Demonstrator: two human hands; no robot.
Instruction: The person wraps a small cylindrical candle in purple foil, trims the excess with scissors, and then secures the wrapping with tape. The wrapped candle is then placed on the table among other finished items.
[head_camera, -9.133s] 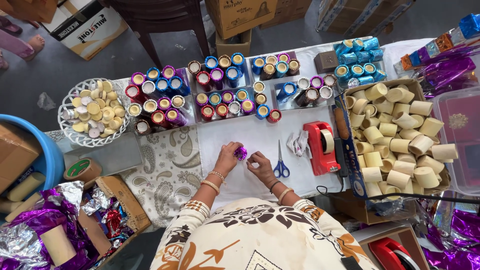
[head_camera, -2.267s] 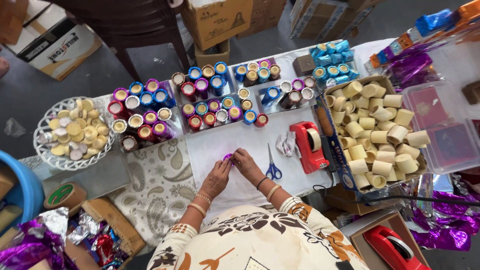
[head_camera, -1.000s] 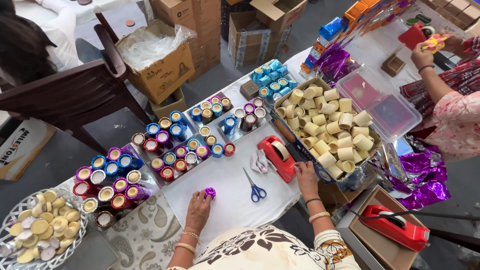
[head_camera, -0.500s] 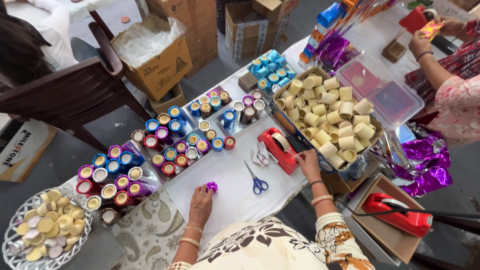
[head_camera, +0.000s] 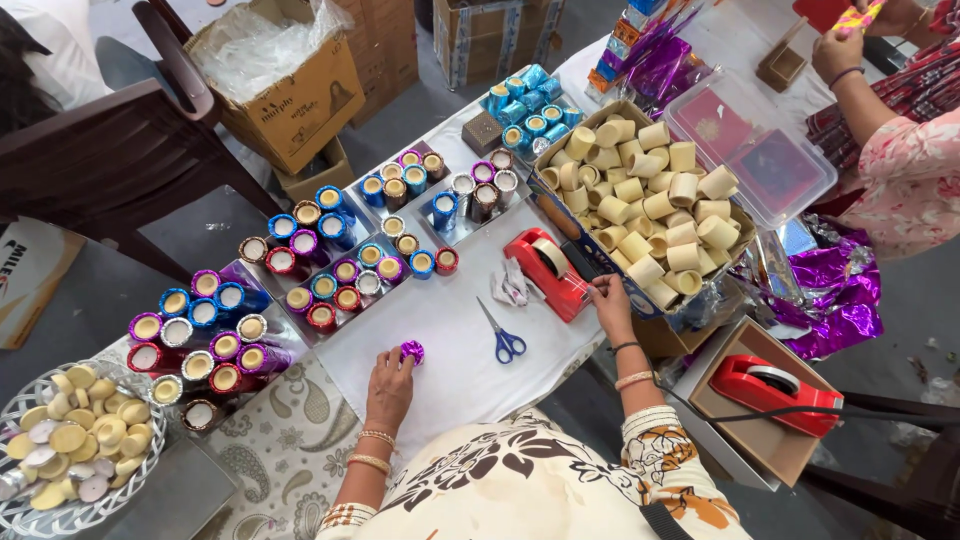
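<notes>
My left hand (head_camera: 391, 383) rests on the white table cover (head_camera: 450, 330), its fingers on a small purple foil-wrapped roll (head_camera: 411, 351). My right hand (head_camera: 609, 303) reaches out to the front end of the red tape dispenser (head_camera: 546, 272), fingertips pinched at its cutter; whether tape is between them I cannot tell. Blue-handled scissors (head_camera: 503, 337) lie between my hands. Behind the dispenser stands a cardboard box of bare cream-coloured tubes (head_camera: 640, 205).
Trays of foil-wrapped rolls in several colours (head_camera: 330, 270) fill the table's far side. A white basket of round caps (head_camera: 62, 450) sits at left. A second red dispenser (head_camera: 775, 392) lies in a box at right. Another person's arms (head_camera: 880, 110) work at top right. A wooden chair (head_camera: 110, 150) stands at upper left.
My right hand left the purple roll and moved right to the red dispenser. My left hand stayed on the roll. The view swung right.
</notes>
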